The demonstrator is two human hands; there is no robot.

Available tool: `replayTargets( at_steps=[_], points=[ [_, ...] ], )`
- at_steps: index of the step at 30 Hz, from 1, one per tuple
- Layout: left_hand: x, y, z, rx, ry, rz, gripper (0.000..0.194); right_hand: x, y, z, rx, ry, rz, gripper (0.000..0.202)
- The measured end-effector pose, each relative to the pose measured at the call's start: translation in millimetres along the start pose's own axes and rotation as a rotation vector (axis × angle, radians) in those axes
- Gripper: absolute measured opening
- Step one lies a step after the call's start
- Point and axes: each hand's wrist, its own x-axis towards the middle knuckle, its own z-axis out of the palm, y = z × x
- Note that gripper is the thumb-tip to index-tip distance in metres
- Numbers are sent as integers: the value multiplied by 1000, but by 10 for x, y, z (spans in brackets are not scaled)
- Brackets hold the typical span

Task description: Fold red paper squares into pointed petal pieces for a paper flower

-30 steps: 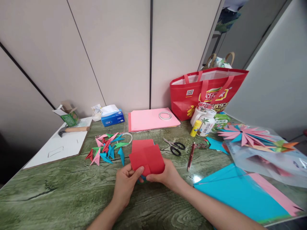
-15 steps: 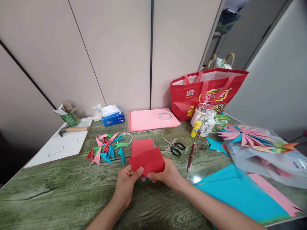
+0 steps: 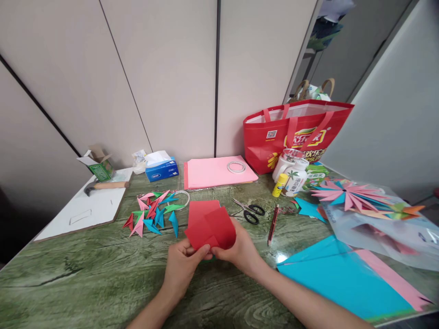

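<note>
A sheet of red paper (image 3: 214,228) is held up between both hands, its near edge bent over and its right side curved. My left hand (image 3: 183,260) pinches the lower left edge between thumb and fingers. Close beside it, my right hand (image 3: 236,249) grips the lower right, thumb in front and fingers hidden behind. Under and beyond the held sheet lies more red paper (image 3: 202,208) on the table, with a bit of green showing below the hands. Black-handled scissors (image 3: 250,212) lie to the right of this paper.
Folded paper pieces (image 3: 154,214) lie at left, near a hammer (image 3: 106,185) on a white board. Pink sheets (image 3: 212,172) and a blue tissue box (image 3: 162,170) are behind. At right are a pencil (image 3: 273,224), glue stick (image 3: 280,185), red bag (image 3: 267,146) and blue paper (image 3: 339,283).
The red sheet has tilted and its lower edge is now bent up toward the middle. My thumbs have come closer together, still holding the paper.
</note>
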Motion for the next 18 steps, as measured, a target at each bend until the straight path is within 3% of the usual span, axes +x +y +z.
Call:
replayTargets(
  at_steps=[8,15,18],
  points=[
    [49,23,-47,-44,23,-6,30,23,-39,-26,349,-195,244,42],
    [31,41,-32,35,6,28,28,-6,-47,-29,418,-250,262,37],
    [18,55,-6,50,-2,60,38,-13,-41,-18,432,-247,295,39]
  ],
)
